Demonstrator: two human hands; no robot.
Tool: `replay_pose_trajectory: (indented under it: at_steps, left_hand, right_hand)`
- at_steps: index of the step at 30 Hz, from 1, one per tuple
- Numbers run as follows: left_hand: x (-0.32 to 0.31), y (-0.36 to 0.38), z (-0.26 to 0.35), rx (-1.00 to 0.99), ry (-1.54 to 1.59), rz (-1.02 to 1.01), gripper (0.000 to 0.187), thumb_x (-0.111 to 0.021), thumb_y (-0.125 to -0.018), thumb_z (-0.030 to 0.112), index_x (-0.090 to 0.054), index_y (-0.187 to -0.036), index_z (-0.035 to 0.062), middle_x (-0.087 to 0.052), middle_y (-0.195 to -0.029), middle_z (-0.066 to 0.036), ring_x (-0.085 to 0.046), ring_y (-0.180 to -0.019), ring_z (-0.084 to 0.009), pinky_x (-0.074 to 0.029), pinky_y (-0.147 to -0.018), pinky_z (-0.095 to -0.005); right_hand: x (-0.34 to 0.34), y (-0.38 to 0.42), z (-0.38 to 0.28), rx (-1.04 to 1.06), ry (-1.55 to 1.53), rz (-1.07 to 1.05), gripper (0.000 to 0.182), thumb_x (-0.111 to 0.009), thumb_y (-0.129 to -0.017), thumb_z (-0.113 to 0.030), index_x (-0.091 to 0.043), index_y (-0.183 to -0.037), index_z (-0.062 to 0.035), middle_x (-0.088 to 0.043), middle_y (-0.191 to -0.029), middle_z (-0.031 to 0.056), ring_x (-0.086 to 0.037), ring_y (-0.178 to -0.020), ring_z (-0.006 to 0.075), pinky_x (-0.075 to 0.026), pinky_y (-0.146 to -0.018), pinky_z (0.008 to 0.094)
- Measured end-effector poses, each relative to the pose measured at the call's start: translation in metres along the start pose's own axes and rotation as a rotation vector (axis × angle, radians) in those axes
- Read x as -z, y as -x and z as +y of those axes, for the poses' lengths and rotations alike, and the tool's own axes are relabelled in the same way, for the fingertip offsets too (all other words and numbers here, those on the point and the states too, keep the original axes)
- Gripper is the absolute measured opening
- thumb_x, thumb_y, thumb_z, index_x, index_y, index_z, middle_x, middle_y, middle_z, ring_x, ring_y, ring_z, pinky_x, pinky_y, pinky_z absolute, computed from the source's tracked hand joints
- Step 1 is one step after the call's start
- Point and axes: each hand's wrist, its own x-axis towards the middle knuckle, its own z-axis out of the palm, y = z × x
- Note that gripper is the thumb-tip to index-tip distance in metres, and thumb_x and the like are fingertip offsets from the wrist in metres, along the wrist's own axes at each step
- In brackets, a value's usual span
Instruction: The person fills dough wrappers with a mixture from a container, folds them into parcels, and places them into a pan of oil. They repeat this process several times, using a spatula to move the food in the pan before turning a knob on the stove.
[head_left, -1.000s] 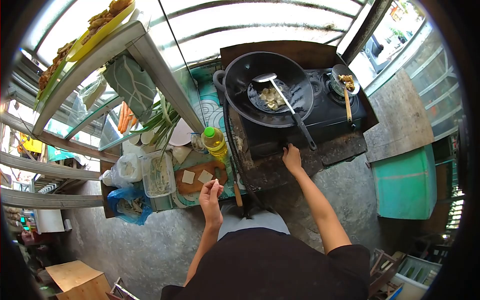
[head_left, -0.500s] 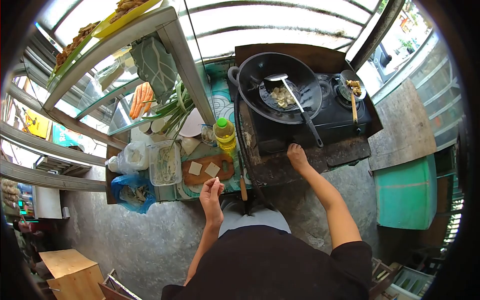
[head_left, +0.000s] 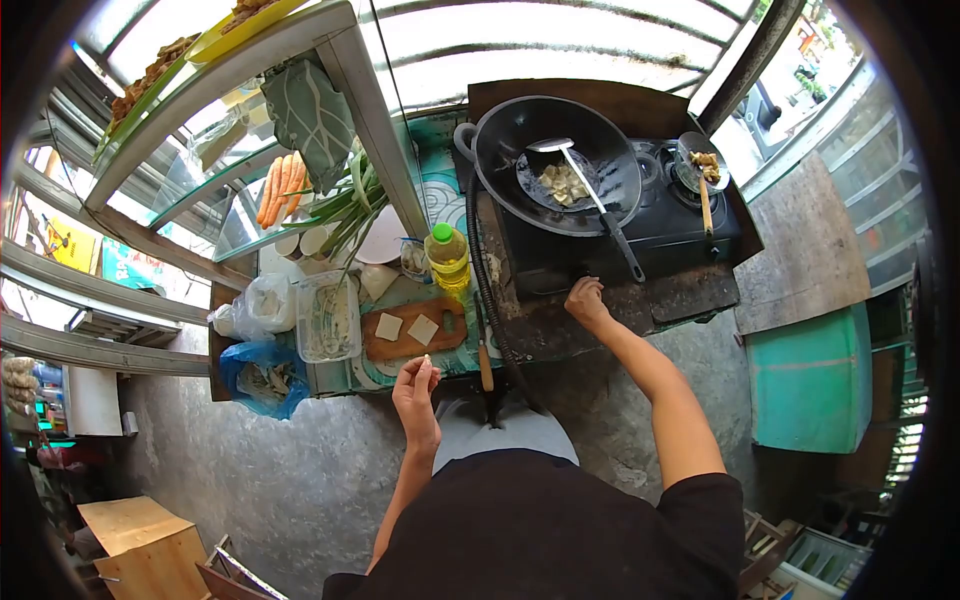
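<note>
Beside the front edge of the counter, my left hand (head_left: 416,390) pinches a small pale piece (head_left: 427,360) between thumb and fingertips; its kind is too small to make out. Just beyond lies a wooden cutting board (head_left: 385,350) with two white square slices (head_left: 423,328) on it. My right hand (head_left: 587,301) is at the stove front, fingers curled right at the dark stove knob (head_left: 583,271). On the black stove (head_left: 535,270) above it sits a large wok (head_left: 490,150) holding pale chopped pieces (head_left: 563,184) in oil. A spatula (head_left: 602,207) rests in the wok, its black handle over the rim.
An oil bottle (head_left: 449,264) stands right of the board. Left of it are a clear plastic tub (head_left: 328,345) and a blue bag (head_left: 255,395). A small pan (head_left: 690,170) with a wooden-handled utensil (head_left: 707,215) occupies the right burner. A glass case (head_left: 375,130) holds carrots (head_left: 283,190).
The view has shifted slightly. My right hand's fingers have moved a little at the knob, which shows more now. My left hand keeps its pinch near the board.
</note>
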Motion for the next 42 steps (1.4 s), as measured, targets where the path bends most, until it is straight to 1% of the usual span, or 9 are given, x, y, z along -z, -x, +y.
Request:
replay_pose_trajectory:
  at_steps: [11,16,25,27,30,33,36,41,42]
  left_hand:
    - [0.004,0.004,-0.002,-0.023,0.014,0.009,0.013,-0.055,-0.087,0.012,-0.057,-0.094,0.0012,-0.058,-0.079,-0.002,-0.051,-0.072,-0.0066,-0.041,-0.069,-0.0196]
    - [0.022,0.009,-0.002,-0.016,0.004,0.038,0.014,-0.055,-0.087,0.012,-0.058,-0.094,0.0007,-0.058,-0.08,-0.003,-0.051,-0.073,-0.0067,-0.041,-0.07,-0.0196]
    - [0.091,-0.001,0.027,0.019,0.027,0.106,0.014,-0.055,-0.087,0.012,-0.058,-0.094,0.0005,-0.058,-0.08,-0.003,-0.051,-0.072,-0.0068,-0.042,-0.069,-0.0199]
    - [0.112,-0.008,0.038,0.011,-0.004,0.089,0.014,-0.055,-0.087,0.012,-0.058,-0.094,-0.0002,-0.058,-0.08,-0.003,-0.051,-0.072,-0.0069,-0.042,-0.069,-0.0199]
    - [0.141,-0.02,0.051,-0.022,-0.037,0.107,0.015,-0.055,-0.087,0.012,-0.058,-0.094,-0.0008,-0.058,-0.08,-0.003,-0.051,-0.073,-0.007,-0.041,-0.069,-0.0198]
    - [0.163,-0.033,0.057,-0.03,-0.019,0.132,0.015,-0.055,-0.087,0.012,-0.058,-0.094,-0.0009,-0.058,-0.079,-0.002,-0.051,-0.073,-0.007,-0.041,-0.069,-0.0195]
    - [0.169,-0.042,0.059,-0.018,-0.011,0.148,0.014,-0.055,-0.087,0.012,-0.058,-0.094,-0.0007,-0.058,-0.079,-0.003,-0.05,-0.072,-0.0068,-0.04,-0.068,-0.0193]
    - [0.171,-0.046,0.041,0.043,0.053,0.155,0.014,-0.056,-0.087,0.012,-0.058,-0.093,-0.0002,-0.058,-0.078,-0.003,-0.05,-0.071,-0.0062,-0.04,-0.068,-0.019]
    - [0.17,-0.045,0.037,0.063,0.056,0.152,0.014,-0.056,-0.087,0.013,-0.058,-0.093,0.0001,-0.058,-0.078,-0.002,-0.049,-0.071,-0.006,-0.04,-0.067,-0.0189]
  right_hand:
    - [-0.009,-0.002,-0.01,-0.067,-0.161,-0.054,0.021,-0.05,-0.069,-0.013,-0.06,-0.075,0.0046,-0.057,-0.067,0.0139,-0.055,-0.058,0.0205,-0.039,-0.046,0.0283]
    - [-0.021,-0.002,-0.011,-0.108,-0.482,-0.044,0.015,-0.053,-0.069,-0.012,-0.059,-0.076,0.0006,-0.056,-0.07,0.0098,-0.058,-0.062,0.0195,-0.044,-0.045,0.0264]
    - [-0.002,-0.011,-0.007,-0.434,-0.751,-0.347,0.013,-0.053,-0.076,-0.007,-0.054,-0.087,-0.0008,-0.058,-0.084,0.0123,-0.062,-0.078,0.0227,-0.052,-0.062,0.0305]
    - [-0.004,-0.011,-0.003,-0.455,-0.906,-0.435,0.017,-0.052,-0.079,-0.007,-0.052,-0.094,0.0009,-0.056,-0.093,0.0165,-0.061,-0.084,0.0293,-0.051,-0.07,0.0347]
    - [-0.007,-0.016,0.0,-0.66,-1.101,-0.331,0.015,-0.05,-0.083,-0.01,-0.053,-0.091,0.0027,-0.058,-0.091,0.0223,-0.061,-0.086,0.0301,-0.05,-0.069,0.0382]
    - [-0.031,-0.006,-0.004,-0.709,-1.265,-0.183,0.022,-0.05,-0.086,-0.016,-0.055,-0.083,0.005,-0.06,-0.079,0.0246,-0.064,-0.077,0.03,-0.048,-0.064,0.039]
    - [-0.062,-0.004,-0.009,-0.934,-1.627,-0.485,0.031,-0.052,-0.089,-0.023,-0.055,-0.091,0.0085,-0.06,-0.063,0.0156,-0.061,-0.048,0.0229,-0.047,-0.048,0.0324]
    - [-0.048,-0.007,0.004,-0.986,-1.758,-0.553,0.036,-0.053,-0.088,-0.023,-0.053,-0.097,0.0122,-0.061,-0.064,0.0148,-0.061,-0.05,0.0189,-0.047,-0.048,0.0291]
    - [-0.044,-0.007,0.006,-0.989,-1.786,-0.547,0.031,-0.053,-0.088,-0.021,-0.054,-0.085,0.0096,-0.061,-0.061,0.0146,-0.061,-0.05,0.0192,-0.047,-0.049,0.0292]
